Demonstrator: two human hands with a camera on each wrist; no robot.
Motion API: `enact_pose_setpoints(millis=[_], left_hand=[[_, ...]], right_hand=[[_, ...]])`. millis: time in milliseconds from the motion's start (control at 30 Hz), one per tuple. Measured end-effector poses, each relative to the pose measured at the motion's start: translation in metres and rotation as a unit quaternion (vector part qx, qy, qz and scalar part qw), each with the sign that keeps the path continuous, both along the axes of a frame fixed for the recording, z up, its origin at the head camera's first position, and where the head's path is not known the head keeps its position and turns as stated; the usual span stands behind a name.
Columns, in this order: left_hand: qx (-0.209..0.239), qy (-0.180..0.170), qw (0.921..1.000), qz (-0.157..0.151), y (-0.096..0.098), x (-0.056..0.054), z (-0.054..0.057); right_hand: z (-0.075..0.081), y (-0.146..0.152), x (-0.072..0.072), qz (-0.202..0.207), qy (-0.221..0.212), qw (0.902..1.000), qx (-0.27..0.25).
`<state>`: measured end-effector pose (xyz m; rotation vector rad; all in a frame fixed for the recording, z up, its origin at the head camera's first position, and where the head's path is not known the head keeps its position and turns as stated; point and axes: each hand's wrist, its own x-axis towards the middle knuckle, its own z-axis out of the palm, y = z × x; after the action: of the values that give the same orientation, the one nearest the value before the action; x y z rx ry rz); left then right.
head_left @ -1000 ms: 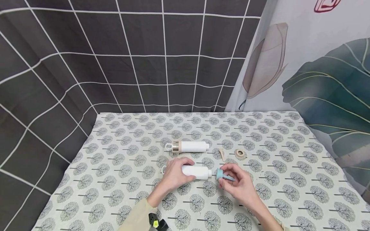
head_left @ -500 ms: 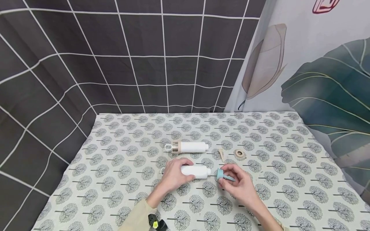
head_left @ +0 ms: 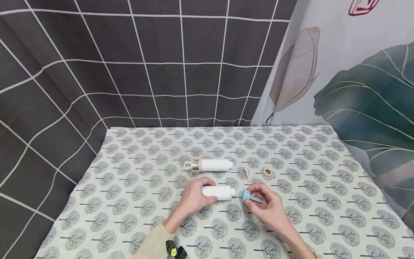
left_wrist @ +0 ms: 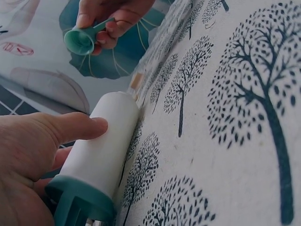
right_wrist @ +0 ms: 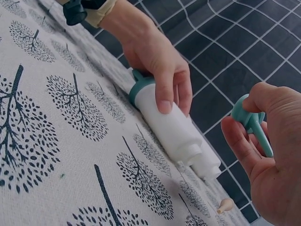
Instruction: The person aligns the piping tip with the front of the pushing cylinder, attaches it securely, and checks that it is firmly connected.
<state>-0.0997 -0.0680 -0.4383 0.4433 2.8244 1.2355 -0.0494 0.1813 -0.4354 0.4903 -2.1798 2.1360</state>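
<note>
In the head view my left hand (head_left: 195, 196) grips a white cylinder (head_left: 221, 192) lying on its side on the cloth, its narrow neck pointing right. The left wrist view shows its slotted teal end (left_wrist: 80, 197) by my palm, with my thumb along the white body. Just right of the neck, apart from it, my right hand (head_left: 268, 207) pinches a teal cup-shaped cap (head_left: 246, 195) with a thin stem. The cap's hollow opening faces the cylinder. In the right wrist view its stem (right_wrist: 260, 136) runs back toward my palm.
Behind lies a matching white cylinder (head_left: 216, 165) with a beige slotted end and a white loop. To its right are a small beige tapered piece (head_left: 247, 173) and a beige ring-shaped piece (head_left: 267, 172). A tree-print cloth (head_left: 129, 183) covers the table; a dark grid curtain (head_left: 161, 79) hangs behind.
</note>
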Motion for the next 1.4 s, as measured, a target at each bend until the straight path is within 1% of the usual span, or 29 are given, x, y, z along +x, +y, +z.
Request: enact_pose_setpoints(millis=[200, 267, 367, 533, 700, 833, 1033, 1267, 1400], left_hand=[[0.016, 0.011, 0.9998, -0.009, -0.004, 0.0, -0.002], [0.024, 0.008, 0.9996, -0.013, -0.006, 0.0, -0.001], [0.037, -0.007, 0.9991, -0.018, -0.008, 0.0, 0.002], [0.055, -0.035, 0.9976, -0.026, -0.012, 0.003, 0.011], [0.066, -0.031, 0.9968, -0.034, -0.014, 0.005, 0.018], [0.071, -0.021, 0.9963, -0.045, -0.014, 0.006, 0.021], [0.069, -0.025, 0.996, -0.05, -0.015, 0.009, 0.027], [0.066, -0.021, 0.9957, -0.061, -0.017, 0.012, 0.032], [0.067, -0.031, 0.9955, -0.059, -0.018, 0.013, 0.033]], right_hand=[[-0.001, 0.0, 0.0, 0.002, -0.005, 1.0, 0.004], [-0.001, 0.0, -0.001, 0.005, -0.002, 1.0, 0.004], [-0.002, 0.0, -0.002, 0.01, 0.003, 0.9999, 0.003], [-0.003, 0.001, -0.002, 0.011, -0.001, 0.9999, 0.002], [-0.003, 0.001, -0.001, 0.01, -0.005, 0.9999, 0.002], [-0.003, 0.001, -0.001, 0.007, -0.011, 0.9999, 0.008], [-0.004, 0.0, -0.002, 0.001, -0.017, 0.9997, 0.019], [-0.005, -0.002, -0.003, 0.016, -0.003, 0.9997, 0.021], [-0.006, -0.003, -0.003, 0.02, 0.004, 0.9996, 0.019]])
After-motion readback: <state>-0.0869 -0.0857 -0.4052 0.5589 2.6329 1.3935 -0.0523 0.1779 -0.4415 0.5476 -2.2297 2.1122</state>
